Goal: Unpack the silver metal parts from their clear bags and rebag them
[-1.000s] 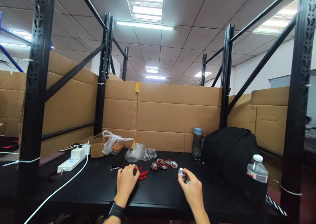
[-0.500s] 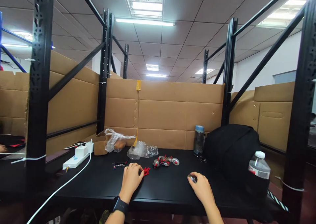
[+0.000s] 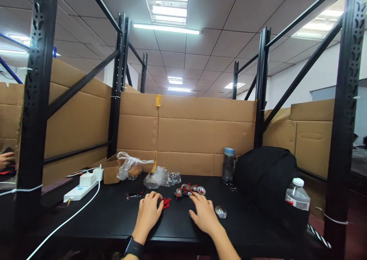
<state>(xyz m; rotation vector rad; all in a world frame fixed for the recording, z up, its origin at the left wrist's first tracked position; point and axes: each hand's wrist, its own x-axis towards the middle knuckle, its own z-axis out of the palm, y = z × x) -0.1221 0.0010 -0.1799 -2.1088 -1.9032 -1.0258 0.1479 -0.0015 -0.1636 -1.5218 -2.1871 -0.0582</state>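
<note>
Fingers (image 3: 197,199): those of the right hand (image 3: 204,215) lie stretched forward and slightly spread, palm down, pinching nothing; those of the left hand (image 3: 149,211) are bent and close together, and I cannot tell whether they pinch anything.
Desk (image 3: 114,218): black, carrying everything listed below.
Backpack (image 3: 266,176): black, at the right rear of the desk, well apart from both hands.
Disc cluster (image 3: 189,190): shiny metal discs with red bits among them, just ahead of the right fingertips; its long axis runs left to right across the desk.
Lone disc (image 3: 220,212): round, silvery, flat on the desk just right of the right hand, untouched; being round, it has no long axis.
Red cords (image 3: 166,203): small tangled bunch at the left fingertips, between the two hands; too small to tell which way it points.
</note>
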